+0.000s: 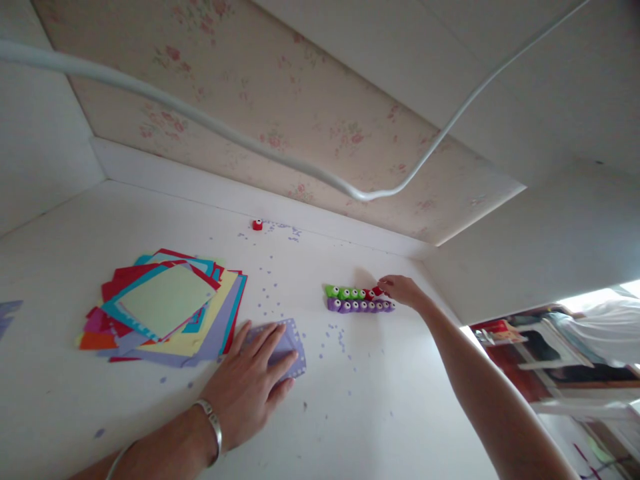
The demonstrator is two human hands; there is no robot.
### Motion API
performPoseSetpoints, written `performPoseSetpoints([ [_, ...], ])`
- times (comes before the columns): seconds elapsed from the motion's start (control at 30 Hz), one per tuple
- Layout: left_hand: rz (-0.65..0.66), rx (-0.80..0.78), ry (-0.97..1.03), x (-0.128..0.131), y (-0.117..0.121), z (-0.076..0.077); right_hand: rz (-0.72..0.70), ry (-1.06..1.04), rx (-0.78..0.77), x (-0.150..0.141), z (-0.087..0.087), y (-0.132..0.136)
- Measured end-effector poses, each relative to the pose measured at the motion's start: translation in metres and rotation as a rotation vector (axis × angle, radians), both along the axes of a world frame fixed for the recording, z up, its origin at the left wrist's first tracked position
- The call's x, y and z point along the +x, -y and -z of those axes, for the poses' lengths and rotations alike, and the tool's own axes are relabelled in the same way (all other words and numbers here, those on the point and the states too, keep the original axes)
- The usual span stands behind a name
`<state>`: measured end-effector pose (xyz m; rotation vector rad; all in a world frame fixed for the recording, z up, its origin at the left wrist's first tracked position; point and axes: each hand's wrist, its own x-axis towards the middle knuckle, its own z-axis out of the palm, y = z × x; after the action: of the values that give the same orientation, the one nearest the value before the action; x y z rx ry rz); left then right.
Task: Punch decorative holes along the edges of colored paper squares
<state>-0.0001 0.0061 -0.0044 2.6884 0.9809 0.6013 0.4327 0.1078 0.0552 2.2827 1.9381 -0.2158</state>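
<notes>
My left hand (250, 387) lies flat, fingers spread, on a purple paper square (287, 347) with punched edges on the white table (350, 413). My right hand (400, 290) reaches far out to the right end of two rows of small craft punches (357, 300), green and red in the back row, purple in the front. Its fingers are pinched around a red punch (376, 292) at that end of the back row.
A fanned stack of coloured paper sheets (165, 310) lies left of my left hand. A lone red punch (257, 225) sits by the back wall. Purple paper bits (337, 337) are scattered about. A white cable (280, 157) hangs across. Shelves (565, 353) stand at right.
</notes>
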Motion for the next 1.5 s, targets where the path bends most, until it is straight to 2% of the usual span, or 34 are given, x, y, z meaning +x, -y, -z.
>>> performPoseSetpoints([
  [0.4, 0.0, 0.03, -0.011, -0.002, 0.001, 0.002, -0.087, -0.155, -0.088, -0.012, -0.012, 0.01],
  [0.5, 0.007, 0.025, -0.019, -0.001, 0.0, 0.003, -0.098, -0.155, -0.053, -0.012, -0.015, 0.008],
  [0.63, 0.002, 0.016, -0.003, -0.002, 0.001, 0.001, -0.087, -0.133, 0.067, -0.022, -0.024, -0.006],
  [0.73, -0.001, 0.005, -0.008, -0.003, 0.002, 0.0, -0.126, -0.144, 0.124, -0.051, -0.029, -0.025],
  [0.83, -0.003, -0.014, -0.021, -0.004, 0.003, -0.003, -0.212, -0.197, 0.139, -0.098, -0.025, -0.048],
  [1.1, -0.007, -0.02, -0.01, -0.008, 0.004, -0.008, -0.428, -0.309, 0.17, -0.233, 0.015, -0.118],
  [1.2, -0.01, -0.01, 0.016, -0.007, 0.003, -0.005, -0.504, -0.295, 0.207, -0.272, 0.021, -0.145],
  [1.33, -0.027, -0.043, 0.038, -0.005, 0.001, -0.002, -0.631, -0.265, 0.144, -0.305, 0.018, -0.17],
  [1.5, -0.008, -0.098, 0.046, -0.005, -0.002, -0.005, -0.658, -0.23, 0.067, -0.309, 0.013, -0.174],
])
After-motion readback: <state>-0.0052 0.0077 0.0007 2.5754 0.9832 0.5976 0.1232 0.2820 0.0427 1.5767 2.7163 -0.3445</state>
